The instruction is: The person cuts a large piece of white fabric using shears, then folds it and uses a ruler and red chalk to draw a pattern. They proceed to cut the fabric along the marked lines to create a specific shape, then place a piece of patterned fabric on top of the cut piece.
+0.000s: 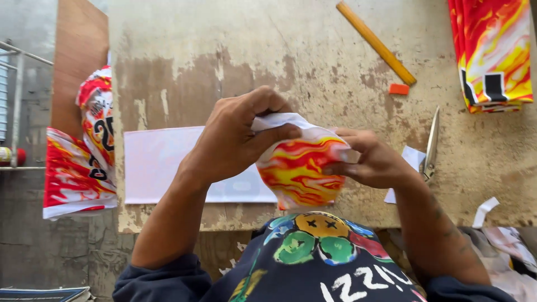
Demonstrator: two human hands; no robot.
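A piece of fabric (299, 168) printed with red, orange and yellow swirls, white on its other side, is held above the worn table (335, 67). My left hand (238, 137) pinches its upper left edge with thumb and fingers. My right hand (372, 159) grips its right edge. Both hands hold the cloth bunched between them, close to my chest. A white paper sheet (162, 165) lies flat on the table behind my left hand.
Scissors (432, 142) lie to the right on a white paper scrap. A wooden ruler (376, 42) and an orange chalk block (399, 89) lie further back. Folded matching fabric (495, 53) sits at the far right; more printed cloth (84, 151) hangs off the left edge.
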